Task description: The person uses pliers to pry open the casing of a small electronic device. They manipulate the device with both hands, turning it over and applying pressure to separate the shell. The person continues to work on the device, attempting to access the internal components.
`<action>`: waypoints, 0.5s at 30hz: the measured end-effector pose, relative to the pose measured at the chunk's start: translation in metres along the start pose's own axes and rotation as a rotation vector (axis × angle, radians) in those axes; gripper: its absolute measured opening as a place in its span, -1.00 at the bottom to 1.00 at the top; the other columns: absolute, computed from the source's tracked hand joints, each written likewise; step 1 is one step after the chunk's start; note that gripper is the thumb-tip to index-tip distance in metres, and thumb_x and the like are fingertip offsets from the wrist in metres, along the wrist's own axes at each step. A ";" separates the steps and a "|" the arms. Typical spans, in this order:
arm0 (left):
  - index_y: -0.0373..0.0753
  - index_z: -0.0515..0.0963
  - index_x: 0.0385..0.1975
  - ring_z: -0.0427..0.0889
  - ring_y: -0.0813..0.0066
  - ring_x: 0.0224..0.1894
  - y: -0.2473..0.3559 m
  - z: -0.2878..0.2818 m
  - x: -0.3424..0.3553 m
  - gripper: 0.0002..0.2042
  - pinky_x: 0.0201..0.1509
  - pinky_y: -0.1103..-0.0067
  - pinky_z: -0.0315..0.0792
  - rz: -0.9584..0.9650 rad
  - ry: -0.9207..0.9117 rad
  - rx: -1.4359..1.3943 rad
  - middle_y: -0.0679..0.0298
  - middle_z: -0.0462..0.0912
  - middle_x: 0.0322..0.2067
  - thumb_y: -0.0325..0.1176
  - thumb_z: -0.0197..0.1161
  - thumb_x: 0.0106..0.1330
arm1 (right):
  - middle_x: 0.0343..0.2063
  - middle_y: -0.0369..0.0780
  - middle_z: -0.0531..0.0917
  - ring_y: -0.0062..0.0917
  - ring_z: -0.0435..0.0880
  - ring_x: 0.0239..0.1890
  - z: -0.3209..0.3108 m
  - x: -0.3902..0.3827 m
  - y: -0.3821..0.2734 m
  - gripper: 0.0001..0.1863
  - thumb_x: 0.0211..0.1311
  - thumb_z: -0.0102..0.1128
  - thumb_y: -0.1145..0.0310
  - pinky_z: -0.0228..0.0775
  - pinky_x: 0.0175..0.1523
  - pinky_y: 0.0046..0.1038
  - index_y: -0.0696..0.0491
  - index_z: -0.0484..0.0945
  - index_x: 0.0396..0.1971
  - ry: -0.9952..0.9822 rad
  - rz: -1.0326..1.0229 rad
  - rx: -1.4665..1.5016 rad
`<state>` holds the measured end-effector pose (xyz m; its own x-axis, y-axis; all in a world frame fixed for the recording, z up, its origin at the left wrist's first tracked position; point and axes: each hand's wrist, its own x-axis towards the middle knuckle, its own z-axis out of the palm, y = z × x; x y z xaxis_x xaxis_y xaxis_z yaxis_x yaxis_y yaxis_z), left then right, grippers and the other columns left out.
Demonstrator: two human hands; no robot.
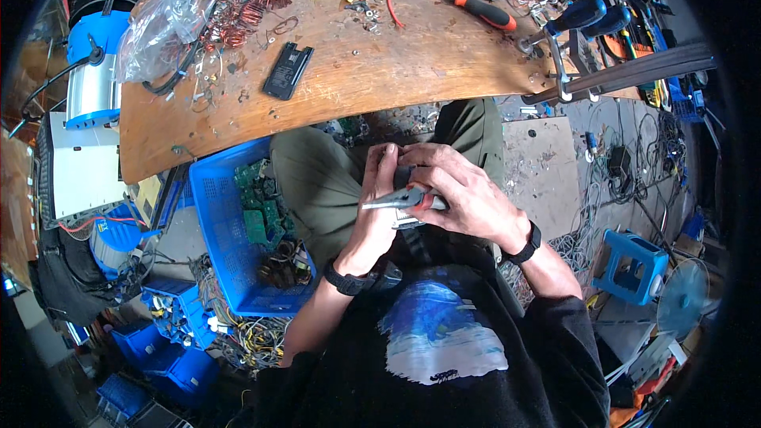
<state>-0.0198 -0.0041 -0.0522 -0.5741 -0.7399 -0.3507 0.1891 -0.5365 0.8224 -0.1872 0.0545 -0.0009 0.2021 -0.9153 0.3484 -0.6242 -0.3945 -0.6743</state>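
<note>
Left hand [374, 190], mine: fingers closed round a small dark and silvery part [407, 219], thumb uppermost; most of the part is hidden, so I cannot tell its kind.
Right hand [464, 194], mine: closed on a pair of pliers [408, 196], red-handled, grey metal nose pointing left across the part. I cannot tell whether the nose touches it.
Position of part and pliers: between my hands, over my lap, just off the near edge of the desk.
Wristbands: two, black, one on each of my wrists.
Desk [396, 67]: wooden, scuffed, strewn with small scraps.
On it, left: clear plastic bag [176, 28], crumpled, beside a heap of copper coils [238, 25].
On it, nearer me: flat black case [287, 71], lying alone.
On it, far middle: a red wire [390, 8]; a screwdriver [485, 13], handle red and black.
On it, right: clamp [563, 71], metal, at the edge.
Below, left of my legs: blue crate [212, 242], holding green circuit boards [258, 198].
Floor, right: tangled cables; blue stool [630, 265].
</note>
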 end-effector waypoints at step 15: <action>-0.31 0.51 -0.05 0.72 0.22 -0.53 0.012 0.008 -0.004 -0.32 -0.51 0.44 0.67 -0.232 -0.077 -0.295 0.09 0.72 -0.37 0.25 -0.31 0.55 | -0.05 -0.08 0.66 -0.13 0.68 -0.01 -0.001 0.007 0.026 -0.52 0.10 0.49 0.28 0.54 0.11 -0.19 0.13 0.50 -0.03 0.130 -0.127 0.191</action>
<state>-0.0218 -0.0040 -0.0371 -0.6847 -0.5582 -0.4686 0.2618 -0.7884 0.5566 -0.2030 0.0377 -0.0149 0.1633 -0.8440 0.5109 -0.4438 -0.5254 -0.7260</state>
